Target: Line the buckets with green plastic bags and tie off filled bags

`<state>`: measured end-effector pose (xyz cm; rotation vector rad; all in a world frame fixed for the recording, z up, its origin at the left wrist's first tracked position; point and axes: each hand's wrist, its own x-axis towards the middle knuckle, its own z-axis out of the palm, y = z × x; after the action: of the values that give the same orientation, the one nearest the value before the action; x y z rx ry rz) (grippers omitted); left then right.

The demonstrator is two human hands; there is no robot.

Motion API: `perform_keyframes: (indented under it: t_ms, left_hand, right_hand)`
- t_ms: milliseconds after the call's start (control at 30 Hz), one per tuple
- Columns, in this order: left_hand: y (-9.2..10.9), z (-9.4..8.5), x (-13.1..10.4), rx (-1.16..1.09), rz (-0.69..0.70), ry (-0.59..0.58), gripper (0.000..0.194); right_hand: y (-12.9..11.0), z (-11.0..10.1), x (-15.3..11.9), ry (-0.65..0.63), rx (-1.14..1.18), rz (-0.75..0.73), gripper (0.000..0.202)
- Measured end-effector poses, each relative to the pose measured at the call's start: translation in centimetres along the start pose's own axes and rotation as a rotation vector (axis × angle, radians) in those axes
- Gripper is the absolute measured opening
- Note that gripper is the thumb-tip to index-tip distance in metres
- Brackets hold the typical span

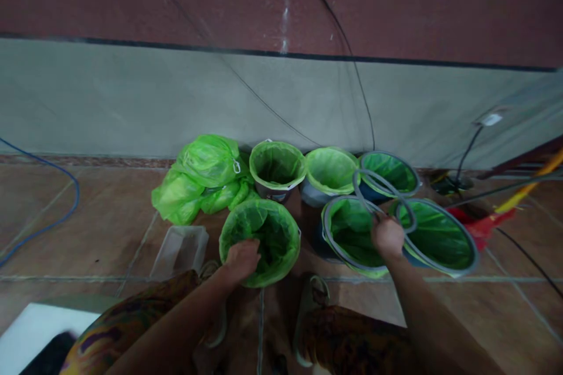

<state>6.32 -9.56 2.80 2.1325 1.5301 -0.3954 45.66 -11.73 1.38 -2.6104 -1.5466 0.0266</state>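
My left hand (243,259) is at the near left edge of a bucket lined with a green bag (288,258); its fingers are closed at the liner, though exactly what they pinch is blurred. In my right hand (387,237) is a grey ring (382,177), apparently more than one loop, held above the lined bins on the right. Beneath it stands a grey-rimmed bin (347,228) with a green liner. Another grey-rimmed bin (440,234) is just right of that hand.
Behind stand a dark lined bucket (277,167), a pale one (332,170) and a blue one (389,173). Green bags (206,167) lie against the wall. A clear plastic box (180,249) is at left. A blue cable (77,193) and a red item (484,225) lie on the floor.
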Motion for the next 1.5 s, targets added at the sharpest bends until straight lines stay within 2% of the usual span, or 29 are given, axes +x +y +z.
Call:
perform_keyframes:
  t_ms: [67,100,200,267,333,400,467,533,600,667,733,800,900,967,1033,1133,1267,1367,1500]
  left_hand:
    - [0.3,-1.9,0.4,-0.194,-0.026,0.131,0.041]
    - [0.2,-3.2,0.5,-0.360,-0.045,0.180,0.044]
    - [-1.3,-8.1,0.3,-1.058,-0.128,0.313,0.055]
    - [-3.1,-11.1,-0.3,-1.420,-0.149,0.330,0.066]
    - [-5.0,-13.1,-0.9,-1.573,-0.146,0.382,0.065]
    - [-6.7,-13.7,-1.2,-1.526,-0.137,0.450,0.052]
    - [-7.7,-13.0,-1.1,-1.364,-0.112,0.534,0.034]
    - [-8.1,-11.7,-0.6,-1.224,-0.071,0.606,0.021]
    - [-7.9,-10.3,-0.2,-1.180,-0.041,0.641,0.019]
    - [-7.3,-9.2,0.1,-1.162,-0.022,0.652,0.020]
    - [-6.5,-8.3,0.2,-1.131,0.000,0.634,0.019]
    - [-5.6,-7.5,0.1,-1.131,0.031,0.580,0.017]
    - [-4.6,-6.2,0.3,-1.188,0.040,0.498,0.019]
    - [-4.4,-5.6,0.5,-1.142,0.013,0.489,0.021]
    - [-4.7,-5.3,0.8,-0.970,-0.019,0.479,0.024]
    - [-5.6,-5.3,1.0,-0.582,-0.123,0.416,0.028]
    - [-6.5,-5.3,1.3,-0.216,-0.265,0.377,0.037]
    - [-6.7,-4.9,1.9,-0.149,-0.292,0.369,0.041]
    - [-6.9,-4.0,3.1,-0.171,-0.338,0.346,0.045]
  right_hand:
    - [-2.9,-2.5,-0.6,0.080,0.064,-0.053,0.042]
    - [-4.8,-3.6,-1.4,0.089,0.122,-0.131,0.041]
    - [-10.5,-6.1,-5.5,0.044,0.314,-0.432,0.038]
    - [-13.6,-6.7,-8.8,-0.050,0.386,-0.641,0.039]
    - [-15.8,-6.5,-11.8,-0.161,0.381,-0.804,0.045]
    - [-16.8,-6.0,-13.9,-0.253,0.366,-0.887,0.046]
    - [-17.1,-5.4,-15.3,-0.308,0.438,-0.906,0.041]
    - [-16.7,-5.2,-16.1,-0.315,0.611,-0.825,0.038]
    - [-16.2,-5.0,-16.7,-0.257,0.808,-0.615,0.045]
    - [-15.6,-4.7,-17.1,-0.151,0.951,-0.324,0.063]
    - [-15.2,-4.0,-17.0,-0.027,0.996,-0.041,0.075]
    - [-14.9,-2.9,-16.5,0.023,0.919,0.131,0.078]
    - [-14.5,-0.8,-15.4,-0.061,0.673,0.134,0.064]
    - [-14.3,0.5,-15.0,-0.119,0.525,0.105,0.052]
    - [-14.4,1.7,-15.0,-0.158,0.422,0.106,0.047]
    - [-15.1,3.0,-15.2,-0.200,0.351,0.075,0.043]
    - [-16.8,4.1,-14.9,-0.173,0.278,0.050,0.038]
    - [-18.0,4.6,-14.2,-0.182,0.231,0.069,0.037]
    - [-19.0,5.2,-13.5,-0.217,0.188,0.118,0.037]
